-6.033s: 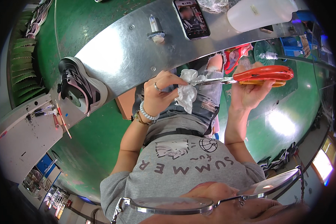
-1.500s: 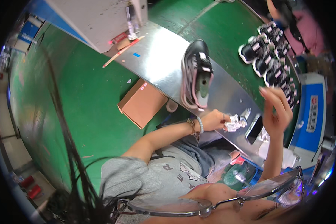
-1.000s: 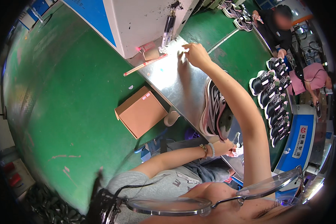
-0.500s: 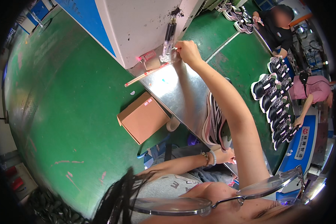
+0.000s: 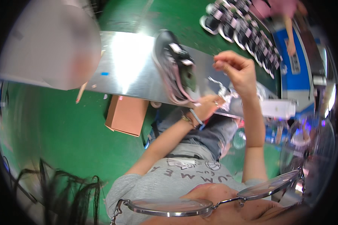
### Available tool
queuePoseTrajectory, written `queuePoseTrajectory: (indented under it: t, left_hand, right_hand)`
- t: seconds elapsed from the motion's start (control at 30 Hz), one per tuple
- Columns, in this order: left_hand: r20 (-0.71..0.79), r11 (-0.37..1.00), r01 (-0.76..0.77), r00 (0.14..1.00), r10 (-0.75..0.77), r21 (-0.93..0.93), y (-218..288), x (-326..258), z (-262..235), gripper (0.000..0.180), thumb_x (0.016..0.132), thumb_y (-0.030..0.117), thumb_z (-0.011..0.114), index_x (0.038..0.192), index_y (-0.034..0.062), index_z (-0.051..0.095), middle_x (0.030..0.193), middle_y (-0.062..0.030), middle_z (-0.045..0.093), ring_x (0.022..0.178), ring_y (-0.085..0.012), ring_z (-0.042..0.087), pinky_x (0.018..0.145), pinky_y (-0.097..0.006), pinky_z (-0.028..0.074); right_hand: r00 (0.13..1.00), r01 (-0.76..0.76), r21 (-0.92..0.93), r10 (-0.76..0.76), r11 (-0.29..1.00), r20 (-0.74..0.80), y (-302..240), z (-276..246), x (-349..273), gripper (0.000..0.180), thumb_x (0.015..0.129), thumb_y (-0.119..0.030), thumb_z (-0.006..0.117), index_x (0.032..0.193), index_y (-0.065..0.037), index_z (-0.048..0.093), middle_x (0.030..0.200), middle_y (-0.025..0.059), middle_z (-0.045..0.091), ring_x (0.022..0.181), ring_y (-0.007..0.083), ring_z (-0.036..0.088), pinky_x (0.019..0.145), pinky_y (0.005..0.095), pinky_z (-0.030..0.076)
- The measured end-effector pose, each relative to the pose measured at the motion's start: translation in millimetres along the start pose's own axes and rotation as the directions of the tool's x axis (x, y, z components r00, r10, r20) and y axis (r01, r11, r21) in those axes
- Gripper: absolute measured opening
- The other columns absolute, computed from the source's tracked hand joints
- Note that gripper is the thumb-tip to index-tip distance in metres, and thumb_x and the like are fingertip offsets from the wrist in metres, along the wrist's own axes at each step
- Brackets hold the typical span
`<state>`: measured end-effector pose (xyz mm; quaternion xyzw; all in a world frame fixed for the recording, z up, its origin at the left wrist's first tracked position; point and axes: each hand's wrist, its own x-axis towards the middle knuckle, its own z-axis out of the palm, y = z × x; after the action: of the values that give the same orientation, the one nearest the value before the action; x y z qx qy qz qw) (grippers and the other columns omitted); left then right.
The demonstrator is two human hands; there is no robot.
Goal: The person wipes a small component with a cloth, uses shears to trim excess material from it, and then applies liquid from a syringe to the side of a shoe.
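Your left hand point(image 5: 208, 108) rests at the near edge of the metal table point(image 5: 127, 67), fingers closed on crumpled clear wrapping point(image 5: 223, 92) beside the dark sneaker point(image 5: 174, 67), which lies on its side on the table. Your right hand point(image 5: 238, 71) is raised above the wrapping, fingertips pinched together; whether they hold anything is unclear. This looks like the unwrapping or stuffing step; next you need a steady pull while the left hand pins the wrap. A cardboard box point(image 5: 125, 114) sits on the green floor point(image 5: 56, 135) below.

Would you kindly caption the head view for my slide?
Left hand on crumpled paper beside a shoe on a steel table; right hand raised, pinched.
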<state>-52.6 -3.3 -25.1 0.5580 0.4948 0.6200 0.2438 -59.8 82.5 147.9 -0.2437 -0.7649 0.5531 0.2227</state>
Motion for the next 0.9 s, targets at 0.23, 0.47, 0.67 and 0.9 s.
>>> queuePoseTrajectory:
  t: [0.23,0.47,0.67,0.9]
  left_hand:
    - [0.065,0.869,-0.312,0.948,0.312,0.384,-15,-4,3,0.009,0.075,0.011,0.064,0.084,0.0089,0.064,0.077,-0.0023,0.061,0.065,-0.0187,0.058,0.056,-0.03,0.047]
    - [0.104,0.856,-0.365,0.93,0.352,0.367,-20,-5,14,0.02,0.061,0.001,0.066,0.08,0.0081,0.063,0.072,-0.0028,0.06,0.055,-0.0165,0.053,0.048,-0.027,0.043]
    - [0.117,0.919,-0.274,0.961,0.25,0.283,-15,-2,19,0.031,0.053,-0.013,0.06,0.077,0.0058,0.061,0.066,-0.0049,0.058,0.053,-0.0181,0.053,0.047,-0.028,0.042]
    - [0.163,0.955,-0.152,0.98,0.113,0.253,0,6,22,0.03,0.054,-0.013,0.06,0.078,0.0043,0.059,0.067,-0.0061,0.06,0.055,-0.0203,0.057,0.051,-0.027,0.045]
  right_hand:
    - [0.886,-0.128,-0.244,0.0,0.961,-0.465,103,-24,-126,0.01,0.076,0.001,0.065,0.085,0.002,0.067,0.083,0.0075,0.065,0.074,0.0122,0.062,0.065,0.0219,0.049]
    - [0.839,-0.137,-0.155,0.032,0.978,-0.543,148,-33,-162,0.011,0.074,0.0,0.066,0.085,-0.002,0.069,0.085,0.007,0.065,0.07,0.0117,0.062,0.061,0.0215,0.05]
    - [0.802,-0.026,-0.061,-0.015,0.998,-0.596,163,-35,-172,0.014,0.074,0.004,0.065,0.085,-0.003,0.069,0.085,0.0063,0.066,0.071,0.0122,0.063,0.063,0.0223,0.051]
    - [0.795,0.014,-0.186,-0.124,0.982,-0.594,164,-45,-177,0.02,0.07,0.007,0.064,0.085,-0.005,0.07,0.085,0.0045,0.066,0.074,0.0138,0.064,0.063,0.0227,0.052]
